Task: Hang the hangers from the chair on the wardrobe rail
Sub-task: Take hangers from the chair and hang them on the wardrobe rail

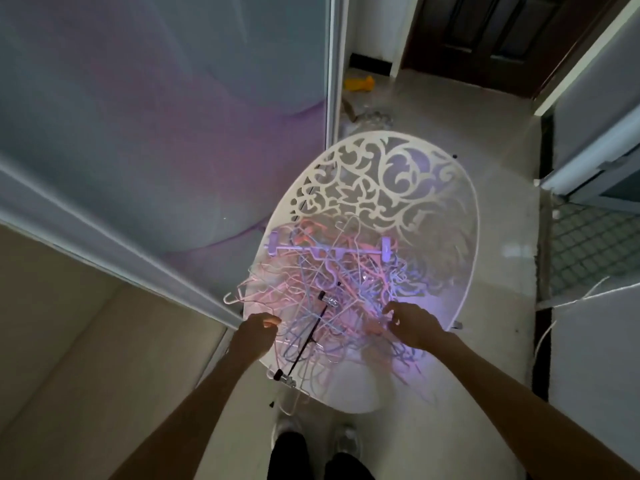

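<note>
A tangled heap of hangers (332,292) — pink, lilac, white — fills the seat of the white chair (388,168). The left hand (254,336) pinches wires at the heap's near left edge; the right hand (412,327), fingers curled, digs into its near right side, grip unclear.
</note>
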